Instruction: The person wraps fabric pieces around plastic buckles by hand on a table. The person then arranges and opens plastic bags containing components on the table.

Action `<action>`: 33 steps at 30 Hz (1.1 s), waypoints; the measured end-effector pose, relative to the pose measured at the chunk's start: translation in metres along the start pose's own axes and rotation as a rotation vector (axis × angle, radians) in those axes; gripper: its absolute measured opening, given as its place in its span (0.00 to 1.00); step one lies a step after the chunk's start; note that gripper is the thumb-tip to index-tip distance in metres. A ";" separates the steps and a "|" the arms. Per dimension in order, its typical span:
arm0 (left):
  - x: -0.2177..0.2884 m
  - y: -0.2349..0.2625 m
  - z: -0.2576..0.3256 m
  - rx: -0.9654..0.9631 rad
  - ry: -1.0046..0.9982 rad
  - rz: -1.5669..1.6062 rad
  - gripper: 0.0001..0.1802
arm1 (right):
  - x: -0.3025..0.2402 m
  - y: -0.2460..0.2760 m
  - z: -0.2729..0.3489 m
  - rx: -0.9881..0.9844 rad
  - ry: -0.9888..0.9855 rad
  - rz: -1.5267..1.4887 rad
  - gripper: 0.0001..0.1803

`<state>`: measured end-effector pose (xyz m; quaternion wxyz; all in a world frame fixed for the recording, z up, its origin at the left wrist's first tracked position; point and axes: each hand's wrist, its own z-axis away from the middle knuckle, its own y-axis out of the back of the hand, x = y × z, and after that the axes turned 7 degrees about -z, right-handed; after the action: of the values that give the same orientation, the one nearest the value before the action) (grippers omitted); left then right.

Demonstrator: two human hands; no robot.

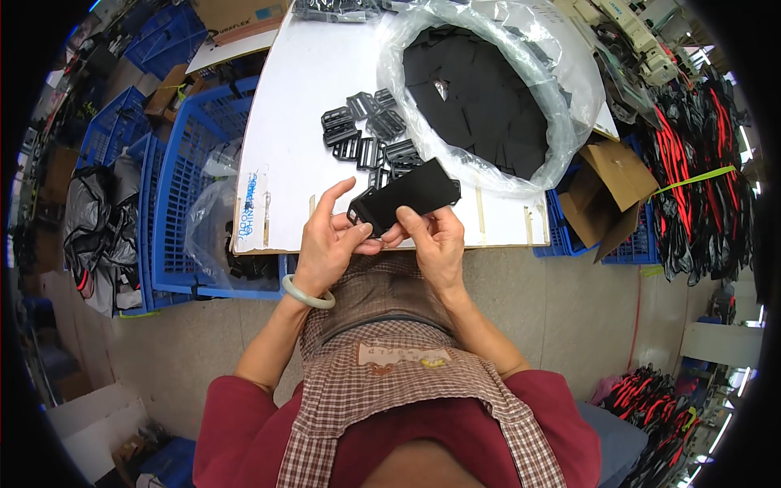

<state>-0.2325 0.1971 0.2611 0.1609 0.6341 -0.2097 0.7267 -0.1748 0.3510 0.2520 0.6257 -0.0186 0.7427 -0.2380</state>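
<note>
Above the table's near edge, a flat black rectangular strip (415,195) is held between my two hands, its surface smooth and dark. At its left end sits a black plastic buckle (355,213) with slots. My left hand (327,244) pinches the buckle by the strip's end, thumb pressed down and index finger raised. My right hand (435,246) grips the strip's lower edge between thumb and fingers. Whether the strip passes through the buckle cannot be made out. Just beyond lie several loose black buckles (371,152), partly hidden behind the strip.
A clear plastic bag (392,69) full of flat black pieces (480,106) stands open on the white table (285,122). Blue crates (167,236) flank the left side. To the right are an open cardboard box (622,183) and hanging black-and-red bundles (700,179).
</note>
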 end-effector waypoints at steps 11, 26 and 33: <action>0.005 -0.007 -0.001 0.047 -0.008 -0.024 0.10 | -0.008 -0.001 -0.004 0.062 -0.086 -0.303 0.11; -0.006 -0.007 -0.004 0.157 -0.409 -0.308 0.13 | -0.028 -0.002 -0.001 0.005 -0.462 -0.323 0.14; 0.008 -0.017 -0.004 -0.006 -0.421 -0.294 0.22 | -0.016 0.000 -0.002 0.122 -0.293 -0.310 0.15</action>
<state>-0.2288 0.2135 0.2700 0.2194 0.7946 -0.1465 0.5469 -0.1728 0.3567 0.2674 0.6827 -0.1290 0.6164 -0.3706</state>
